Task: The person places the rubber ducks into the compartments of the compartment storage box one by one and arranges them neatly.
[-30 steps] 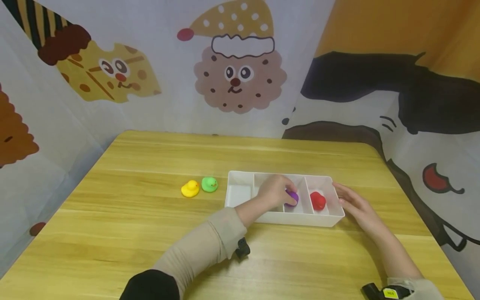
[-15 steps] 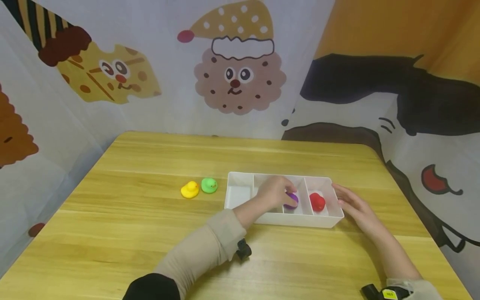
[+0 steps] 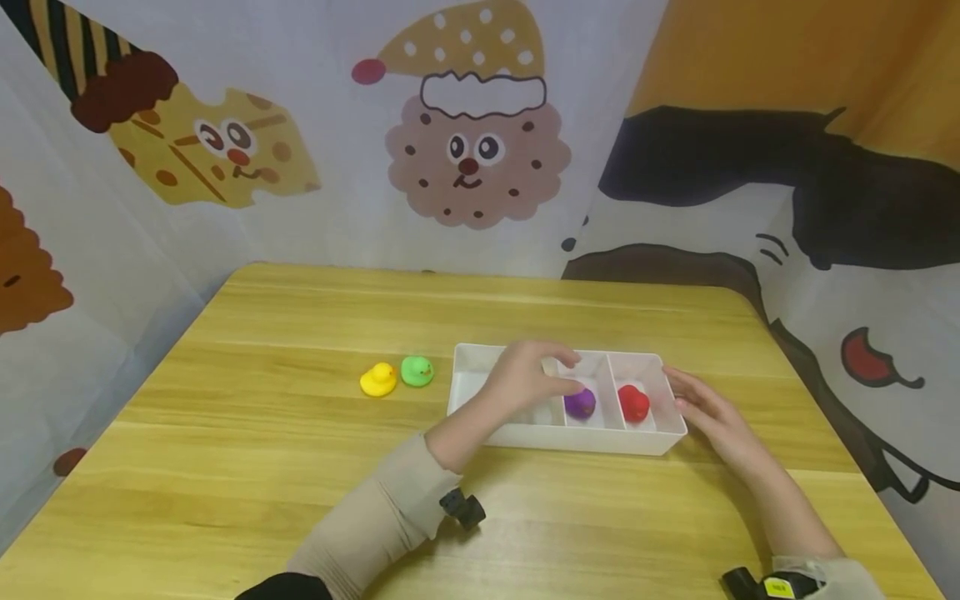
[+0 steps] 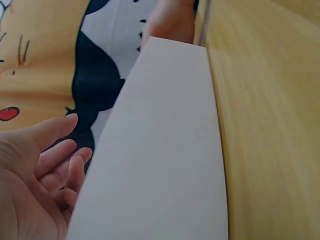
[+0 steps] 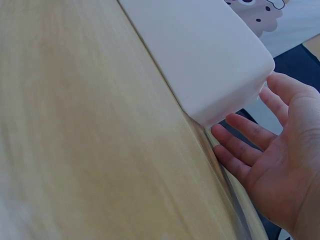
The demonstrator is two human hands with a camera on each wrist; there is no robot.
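Note:
A white divided box (image 3: 585,438) stands on the table. In its rightmost compartment lies a red toy duck (image 3: 634,404); a purple toy duck (image 3: 580,404) lies in the compartment beside it. My left hand (image 3: 525,377) hovers over the box with thumb and fingers spread apart, holding nothing, its thumb just above the purple duck. The left wrist view shows that same left hand (image 4: 35,175) beyond the box's long front wall (image 4: 155,140). With loosely extended fingers, my right hand (image 3: 716,417) touches the box's right end, and in the right wrist view its fingertips meet the end wall (image 5: 240,100).
Left of the box, a yellow toy duck (image 3: 379,380) and a green toy duck (image 3: 417,372) sit side by side on the wooden table (image 3: 225,467). A cartoon-printed cloth (image 3: 315,233) hangs behind the table.
My left hand has let go of the purple duck, opened its fingers and drawn back up and to the left. The duck stays in its compartment. My right hand keeps its place.

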